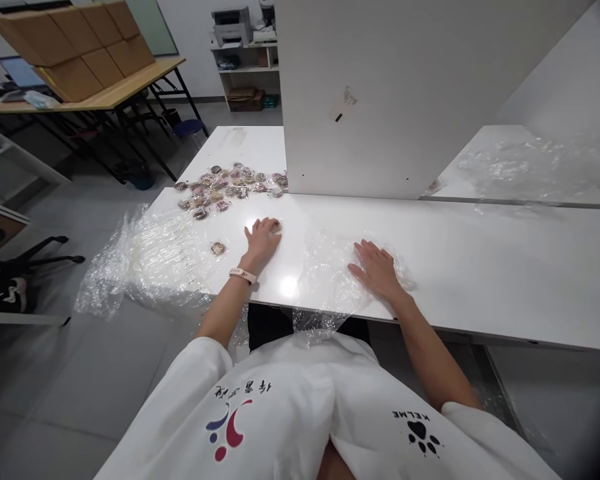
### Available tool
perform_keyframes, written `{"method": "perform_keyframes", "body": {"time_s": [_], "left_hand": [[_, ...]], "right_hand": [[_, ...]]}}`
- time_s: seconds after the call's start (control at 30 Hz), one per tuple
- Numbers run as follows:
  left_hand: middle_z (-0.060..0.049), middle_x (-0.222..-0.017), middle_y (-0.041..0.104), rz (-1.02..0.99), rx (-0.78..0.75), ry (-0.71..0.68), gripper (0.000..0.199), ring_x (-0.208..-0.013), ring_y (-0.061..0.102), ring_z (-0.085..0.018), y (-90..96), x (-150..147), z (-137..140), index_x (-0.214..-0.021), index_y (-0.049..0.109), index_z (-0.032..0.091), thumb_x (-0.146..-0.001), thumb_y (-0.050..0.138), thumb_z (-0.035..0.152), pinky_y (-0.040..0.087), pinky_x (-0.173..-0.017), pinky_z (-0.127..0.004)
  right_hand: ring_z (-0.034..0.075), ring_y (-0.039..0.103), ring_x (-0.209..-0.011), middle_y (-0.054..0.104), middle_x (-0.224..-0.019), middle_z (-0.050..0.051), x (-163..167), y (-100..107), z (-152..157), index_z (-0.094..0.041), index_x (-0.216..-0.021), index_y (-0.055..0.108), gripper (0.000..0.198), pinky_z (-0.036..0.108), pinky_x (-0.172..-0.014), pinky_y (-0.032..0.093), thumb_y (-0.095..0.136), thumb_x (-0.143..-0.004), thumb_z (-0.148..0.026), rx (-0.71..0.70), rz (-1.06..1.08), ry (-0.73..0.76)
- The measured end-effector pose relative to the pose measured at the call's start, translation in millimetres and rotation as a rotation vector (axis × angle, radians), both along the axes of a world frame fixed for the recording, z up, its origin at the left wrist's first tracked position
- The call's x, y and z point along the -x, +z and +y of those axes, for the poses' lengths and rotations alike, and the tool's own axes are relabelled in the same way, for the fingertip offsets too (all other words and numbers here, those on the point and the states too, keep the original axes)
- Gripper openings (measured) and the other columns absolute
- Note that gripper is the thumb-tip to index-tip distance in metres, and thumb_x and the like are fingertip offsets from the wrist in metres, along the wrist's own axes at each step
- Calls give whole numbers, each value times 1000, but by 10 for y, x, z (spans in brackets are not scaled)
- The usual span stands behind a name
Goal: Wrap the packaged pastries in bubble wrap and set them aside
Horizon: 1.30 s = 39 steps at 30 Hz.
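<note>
My left hand (263, 241), with a pale band on its wrist, is on the white table. Its thumb and fingers close around a small round item in clear wrapping (276, 228), partly hidden by the fingers. To its left lies a single brownish wrapped round item (218, 248). My right hand (379, 268) lies flat, fingers stretched, on a sheet of clear plastic wrap (325, 267) that hangs over the table's front edge towards my lap. Many similar small wrapped items (215, 193) are scattered beyond my left hand.
A heap of crinkled clear plastic (150, 260) covers the left end of the white table (480, 260). Behind my hands rises a tall white panel (360, 100). More clear plastic (525, 167) lies beyond it at right. Cardboard boxes (80, 50) stand on another desk.
</note>
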State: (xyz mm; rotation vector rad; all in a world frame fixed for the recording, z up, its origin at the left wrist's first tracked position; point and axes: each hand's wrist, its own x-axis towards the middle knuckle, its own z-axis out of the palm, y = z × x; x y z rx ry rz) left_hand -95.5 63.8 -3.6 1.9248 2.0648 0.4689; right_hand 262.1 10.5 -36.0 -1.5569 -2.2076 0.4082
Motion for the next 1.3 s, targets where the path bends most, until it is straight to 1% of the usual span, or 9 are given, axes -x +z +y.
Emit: {"method": "perform_keyframes", "body": {"time_s": [0.17,0.27,0.43,0.57,0.67,0.83,0.93,1.17,1.3], "left_hand": [[-16,-151,46,-109,-77,-49,55,-143,33,-37,96,-465,-149,-134,54,22,-90,55,55,26,-114,-57],[-16,-126,64,-114,-91,-36,58,-125,47,-37,171,-743,-96,-130,59,18,-92,50,60,32,-108,-57],[-12,-99,70,-142,66,-240,47,-113,54,-36,191,-1277,118,-100,71,18,-80,67,61,33,-104,-57],[-4,-86,70,-294,104,-312,11,-94,62,-23,241,-1460,263,-81,65,18,-84,68,29,41,-99,-47],[-3,-88,67,-588,-146,-344,7,-85,63,-16,576,-1402,337,-89,60,19,-93,58,25,48,-85,-36],[0,-94,59,-759,-702,-579,19,-104,64,-18,1608,-1205,44,-105,59,27,-96,57,44,51,-90,-37],[0,-99,61,-698,-730,-753,14,-111,63,-19,1838,-1106,-385,-104,59,27,-100,52,39,51,-92,-38],[-6,-97,71,-363,-166,-987,14,-101,63,-19,695,-1117,-1174,-88,55,21,-99,46,18,48,-92,-36],[-7,-105,68,-236,33,-1021,14,-107,60,-21,331,-1166,-1369,-86,57,20,-95,48,15,46,-97,-38]], "right_hand": [[32,39,-138,47,-150,15,-241,169,257,-20,-145,46,63,54,-113,30,35,-96,-58,-185,179,-440],[40,42,-130,53,-140,22,-448,208,401,-12,-144,45,77,59,-106,31,52,-85,-62,-85,29,-658],[30,60,-97,69,-90,8,-596,250,655,-18,-100,70,36,54,-99,38,62,-75,-43,181,16,-561],[28,62,-97,70,-99,7,-657,514,744,-22,-74,67,21,57,-101,37,66,-74,-44,50,203,-445],[27,63,-110,70,-114,6,-688,1019,676,-24,-81,65,20,55,-103,40,65,-81,-44,-255,389,-355],[21,66,-111,73,-104,3,-583,2069,190,-21,-86,62,13,48,-109,38,66,-90,-33,-759,415,-123],[23,67,-110,72,-87,-2,-600,2226,-191,-23,-78,62,16,53,-118,24,72,-86,-32,-834,239,-76],[26,69,-94,74,-93,1,-977,1073,-648,-28,-91,65,37,58,-113,30,55,-88,-64,65,42,37],[32,67,-100,71,-114,8,-1027,900,-825,-30,-116,64,55,48,-85,53,57,-81,-72,364,15,-41]]}}
